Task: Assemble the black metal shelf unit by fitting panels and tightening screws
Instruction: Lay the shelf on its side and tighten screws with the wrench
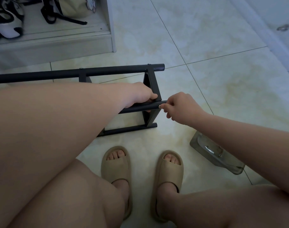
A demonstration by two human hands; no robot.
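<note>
The black metal shelf frame (107, 72) lies on its side on the tiled floor in front of me, with round tubes joined by flat black cross panels. My left hand (138, 94) grips the middle tube (147, 106) close to the end panel (152, 83). My right hand (180, 106) is at that tube's right end, fingertips pinched together against the tube end; whatever small thing they may hold is hidden. A lower tube (130, 129) rests on the floor below.
A clear plastic bag (214, 151) with small metal parts lies on the floor at the right, under my right forearm. My feet in tan slippers (115, 163) are below the frame. A low white cabinet (58, 38) with shoes stands at the back left.
</note>
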